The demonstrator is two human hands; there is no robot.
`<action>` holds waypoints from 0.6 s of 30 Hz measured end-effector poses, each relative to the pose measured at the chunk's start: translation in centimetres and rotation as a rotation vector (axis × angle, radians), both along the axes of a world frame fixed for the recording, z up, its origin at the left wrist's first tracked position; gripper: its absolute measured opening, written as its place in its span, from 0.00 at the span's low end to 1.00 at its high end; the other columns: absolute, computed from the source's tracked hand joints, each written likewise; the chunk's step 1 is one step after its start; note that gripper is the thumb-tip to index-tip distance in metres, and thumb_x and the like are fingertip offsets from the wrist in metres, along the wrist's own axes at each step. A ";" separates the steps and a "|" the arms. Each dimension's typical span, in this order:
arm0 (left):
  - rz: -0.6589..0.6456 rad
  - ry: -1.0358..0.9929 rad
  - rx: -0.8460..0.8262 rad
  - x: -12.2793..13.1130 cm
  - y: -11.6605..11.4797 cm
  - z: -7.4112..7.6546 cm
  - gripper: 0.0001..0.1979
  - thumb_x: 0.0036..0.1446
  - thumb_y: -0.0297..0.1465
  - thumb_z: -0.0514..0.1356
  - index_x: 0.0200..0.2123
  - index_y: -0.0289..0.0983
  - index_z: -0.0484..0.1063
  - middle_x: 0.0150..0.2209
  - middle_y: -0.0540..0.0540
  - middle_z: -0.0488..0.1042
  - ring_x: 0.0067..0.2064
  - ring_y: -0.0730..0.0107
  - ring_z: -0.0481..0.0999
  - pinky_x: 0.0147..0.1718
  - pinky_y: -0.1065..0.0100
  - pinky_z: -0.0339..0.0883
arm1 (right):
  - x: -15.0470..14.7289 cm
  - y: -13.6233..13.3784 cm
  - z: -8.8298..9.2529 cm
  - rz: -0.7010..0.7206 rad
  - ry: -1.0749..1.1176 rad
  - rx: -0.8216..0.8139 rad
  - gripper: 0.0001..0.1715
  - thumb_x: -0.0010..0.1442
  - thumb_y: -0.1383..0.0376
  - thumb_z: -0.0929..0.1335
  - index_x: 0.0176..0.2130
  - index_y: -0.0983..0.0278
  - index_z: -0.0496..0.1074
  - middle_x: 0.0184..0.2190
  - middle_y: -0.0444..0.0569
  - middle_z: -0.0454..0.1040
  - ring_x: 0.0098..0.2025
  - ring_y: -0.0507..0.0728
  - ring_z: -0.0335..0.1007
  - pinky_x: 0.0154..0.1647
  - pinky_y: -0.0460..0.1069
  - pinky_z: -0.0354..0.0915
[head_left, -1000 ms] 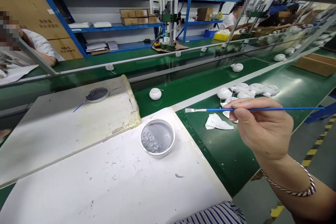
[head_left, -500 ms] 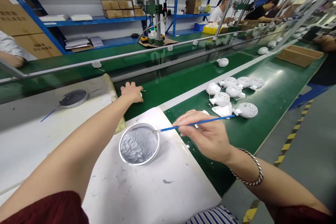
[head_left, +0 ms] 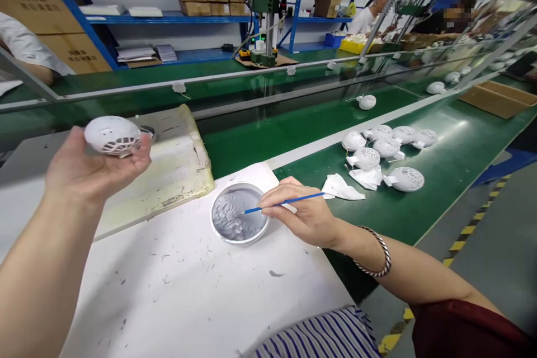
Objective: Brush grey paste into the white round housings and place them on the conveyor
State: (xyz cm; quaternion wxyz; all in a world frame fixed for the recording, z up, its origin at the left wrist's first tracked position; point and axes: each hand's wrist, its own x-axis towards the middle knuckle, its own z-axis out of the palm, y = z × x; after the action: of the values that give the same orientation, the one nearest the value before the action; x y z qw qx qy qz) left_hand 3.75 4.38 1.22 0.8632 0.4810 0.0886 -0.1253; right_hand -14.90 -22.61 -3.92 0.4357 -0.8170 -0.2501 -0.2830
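Note:
My left hand [head_left: 90,170] is raised at the left, fingers curled under a white perforated round shell [head_left: 112,135] that it holds up. My right hand [head_left: 301,213] pinches a thin blue brush [head_left: 285,202], whose tip dips into a shallow round dish of grey paste [head_left: 239,213]. The dish sits on a white board [head_left: 201,285] in front of me.
Several white perforated shells [head_left: 388,148] and a crumpled white tissue [head_left: 342,188] lie on the green bench [head_left: 440,173] at the right. A second worn board [head_left: 176,162] lies behind the left hand. The conveyor belt [head_left: 293,117] carries one shell [head_left: 367,102]. Other people work beyond it.
My left hand reached to the belt, took a white shell and lifted it up at the left. My right hand brought the brush down so its tip is in the grey dish.

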 end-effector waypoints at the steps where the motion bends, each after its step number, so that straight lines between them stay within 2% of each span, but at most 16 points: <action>1: 0.016 0.049 -0.093 -0.8 0.8 0.0 0.18 0.66 0.40 0.46 0.49 0.35 0.64 0.49 0.41 0.72 0.51 0.61 0.71 0.32 0.71 0.74 | -0.1 0.1 0.1 0.002 0.017 0.012 0.05 0.61 0.68 0.68 0.38 0.60 0.74 0.33 0.43 0.80 0.36 0.53 0.76 0.40 0.51 0.67; 2: 0.030 0.072 -0.151 -1.5 1.3 -0.1 0.14 0.62 0.37 0.53 0.49 0.36 0.64 0.49 0.43 0.72 0.52 0.59 0.71 0.31 0.72 0.74 | -0.1 0.3 0.2 0.001 0.039 0.032 0.05 0.61 0.68 0.68 0.37 0.60 0.75 0.33 0.44 0.79 0.35 0.53 0.76 0.39 0.51 0.68; 4: 0.067 0.039 -0.158 -2.9 1.7 -0.2 0.16 0.52 0.28 0.61 0.46 0.38 0.66 0.48 0.45 0.72 0.52 0.58 0.71 0.33 0.69 0.76 | -0.3 0.5 0.4 -0.017 0.112 0.110 0.07 0.60 0.68 0.68 0.30 0.62 0.75 0.32 0.45 0.79 0.36 0.52 0.75 0.39 0.50 0.69; 7: 0.140 -0.024 -0.069 -4.5 1.5 -0.1 0.19 0.44 0.24 0.62 0.43 0.34 0.69 0.48 0.41 0.72 0.50 0.53 0.72 0.38 0.58 0.77 | -0.4 0.4 0.6 -0.059 0.258 0.353 0.09 0.58 0.66 0.70 0.26 0.64 0.74 0.32 0.47 0.78 0.32 0.51 0.75 0.33 0.47 0.70; 10: 0.068 -0.024 0.071 -5.8 1.0 0.0 0.21 0.39 0.20 0.62 0.41 0.33 0.72 0.47 0.40 0.72 0.48 0.50 0.72 0.32 0.57 0.78 | -0.2 -0.1 0.6 -0.085 0.394 0.581 0.07 0.56 0.62 0.72 0.32 0.64 0.75 0.31 0.46 0.77 0.26 0.48 0.71 0.29 0.45 0.70; 13: 0.014 -0.036 0.140 -7.1 0.2 -0.3 0.20 0.36 0.20 0.64 0.38 0.37 0.73 0.45 0.43 0.72 0.45 0.53 0.72 0.27 0.57 0.78 | 0.3 -0.6 0.7 -0.107 0.437 0.735 0.09 0.55 0.60 0.73 0.32 0.64 0.74 0.28 0.44 0.76 0.25 0.46 0.68 0.31 0.44 0.69; 18: -0.097 -0.101 0.198 -9.0 -1.0 -1.2 0.22 0.33 0.24 0.70 0.37 0.40 0.73 0.37 0.45 0.73 0.38 0.58 0.74 0.30 0.57 0.77 | 0.9 -0.8 1.3 -0.045 0.472 0.975 0.10 0.50 0.61 0.76 0.29 0.63 0.75 0.27 0.41 0.74 0.24 0.43 0.63 0.30 0.41 0.64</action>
State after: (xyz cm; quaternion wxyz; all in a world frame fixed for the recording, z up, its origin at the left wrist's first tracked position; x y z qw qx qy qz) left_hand -5.21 3.38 0.01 0.8079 0.5731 0.0337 -0.1330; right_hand -14.00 -23.36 -2.65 0.8026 -0.5665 0.0325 -0.1843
